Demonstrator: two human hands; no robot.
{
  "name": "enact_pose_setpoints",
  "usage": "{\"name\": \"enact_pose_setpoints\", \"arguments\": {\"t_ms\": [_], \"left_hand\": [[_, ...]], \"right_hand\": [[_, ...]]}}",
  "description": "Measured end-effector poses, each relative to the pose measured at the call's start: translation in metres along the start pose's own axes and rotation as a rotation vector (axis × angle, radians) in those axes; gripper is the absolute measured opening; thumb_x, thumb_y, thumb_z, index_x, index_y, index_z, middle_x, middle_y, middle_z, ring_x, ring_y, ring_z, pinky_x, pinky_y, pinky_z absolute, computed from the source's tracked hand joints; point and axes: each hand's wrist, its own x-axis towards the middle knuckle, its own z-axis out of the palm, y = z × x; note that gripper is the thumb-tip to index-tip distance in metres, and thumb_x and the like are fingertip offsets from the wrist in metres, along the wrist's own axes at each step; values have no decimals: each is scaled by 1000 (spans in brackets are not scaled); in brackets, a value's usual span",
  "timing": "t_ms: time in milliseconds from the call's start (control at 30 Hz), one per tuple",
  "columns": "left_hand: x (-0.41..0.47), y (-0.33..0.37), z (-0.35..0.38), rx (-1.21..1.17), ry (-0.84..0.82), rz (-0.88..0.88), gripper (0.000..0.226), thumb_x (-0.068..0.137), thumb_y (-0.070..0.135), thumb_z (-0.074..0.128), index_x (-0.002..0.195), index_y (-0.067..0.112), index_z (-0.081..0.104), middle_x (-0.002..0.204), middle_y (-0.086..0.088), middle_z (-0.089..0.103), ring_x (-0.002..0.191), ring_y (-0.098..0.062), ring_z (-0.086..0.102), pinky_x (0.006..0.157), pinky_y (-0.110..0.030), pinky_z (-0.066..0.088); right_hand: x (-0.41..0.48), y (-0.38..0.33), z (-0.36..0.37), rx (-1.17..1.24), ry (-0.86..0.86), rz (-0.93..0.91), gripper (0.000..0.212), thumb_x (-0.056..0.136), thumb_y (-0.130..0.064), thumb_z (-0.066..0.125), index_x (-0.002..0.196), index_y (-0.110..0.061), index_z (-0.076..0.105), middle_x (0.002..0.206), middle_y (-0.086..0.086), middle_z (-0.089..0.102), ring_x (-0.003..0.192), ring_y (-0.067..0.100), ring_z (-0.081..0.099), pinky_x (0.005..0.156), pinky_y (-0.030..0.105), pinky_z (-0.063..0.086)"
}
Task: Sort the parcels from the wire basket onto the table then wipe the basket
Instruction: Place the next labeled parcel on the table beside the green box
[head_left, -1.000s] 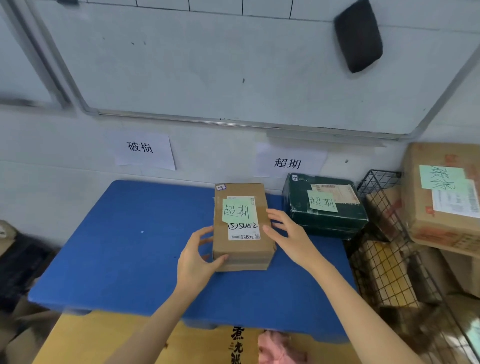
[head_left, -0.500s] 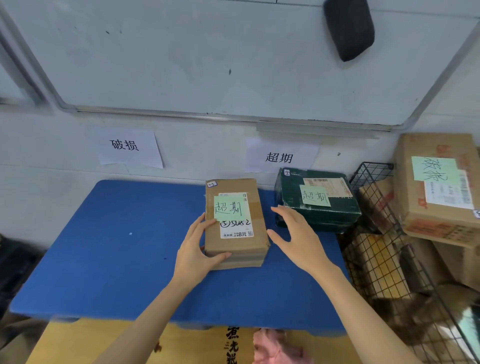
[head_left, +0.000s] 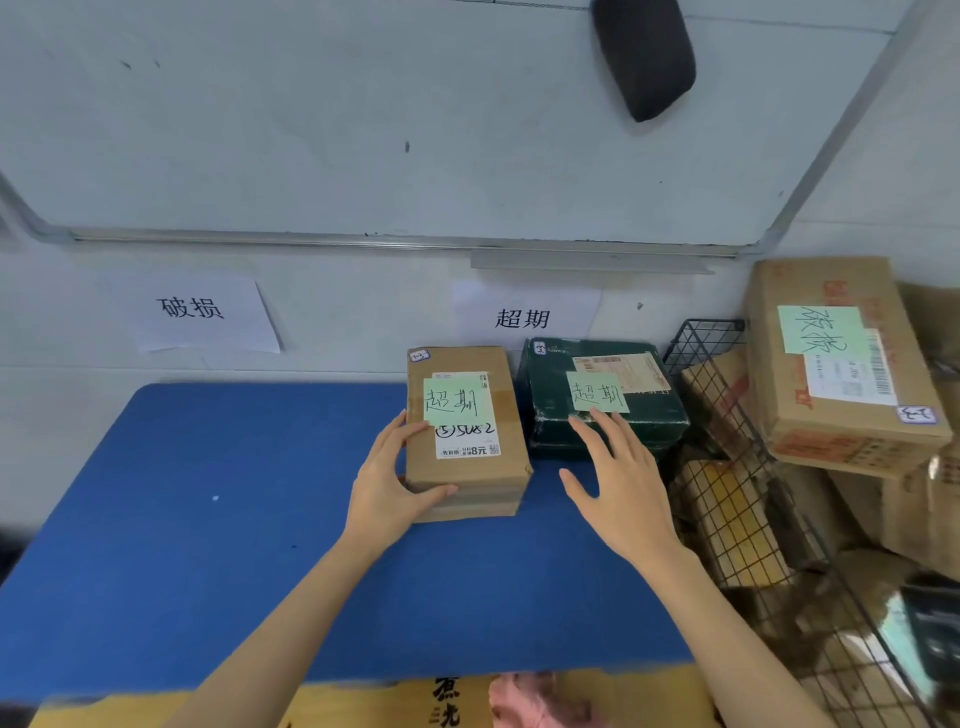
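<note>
A brown cardboard parcel (head_left: 480, 470) with a green note lies on the blue table (head_left: 208, 519), near the back edge. My left hand (head_left: 387, 483) holds its left front corner, thumb along the front side. My right hand (head_left: 615, 486) hovers open just right of it, fingers spread, clear of the box. A dark green parcel (head_left: 550, 410) with a similar green note sits beside it at the wall. The black wire basket (head_left: 727, 467) stands at the table's right end with several cardboard parcels inside, a large brown box (head_left: 826, 436) on top.
Two paper signs are taped to the wall, one (head_left: 200, 312) above the table's left half and one (head_left: 524, 317) above the parcels. A whiteboard (head_left: 363, 130) hangs above. A yellow carton (head_left: 363, 706) and pink cloth (head_left: 540, 701) lie below the table's front edge.
The brown parcel has slid back toward the wall beside the green one. My right hand has come off its right side and moved away to the right; my left hand stays on it.
</note>
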Motion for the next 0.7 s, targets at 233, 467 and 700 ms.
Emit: {"name": "enact_pose_setpoints", "arguments": {"t_ms": [233, 467, 700], "left_hand": [[24, 4, 13, -33, -32, -3, 82, 62, 35, 91, 129, 52, 47, 151, 29, 32, 133, -3, 42, 82, -37, 57], [39, 4, 18, -37, -57, -4, 83, 64, 35, 91, 131, 51, 45, 151, 29, 32, 133, -4, 42, 84, -39, 57], [45, 7, 15, -10, -88, 2, 83, 67, 33, 89, 134, 50, 44, 154, 28, 28, 136, -3, 37, 91, -41, 55]], "right_hand": [[-2, 11, -5, 4, -9, 45, 62, 96, -45, 56, 151, -24, 36, 161, 0, 27, 151, 23, 18, 118, 42, 25], [1, 11, -6, -1, -15, 61, 62, 97, -45, 56, 151, -24, 35, 161, 0, 28, 151, 23, 18, 118, 41, 24], [2, 5, -6, 1, -23, 58, 62, 97, -46, 54, 152, -24, 34, 161, 0, 27, 151, 22, 17, 118, 40, 23]]}}
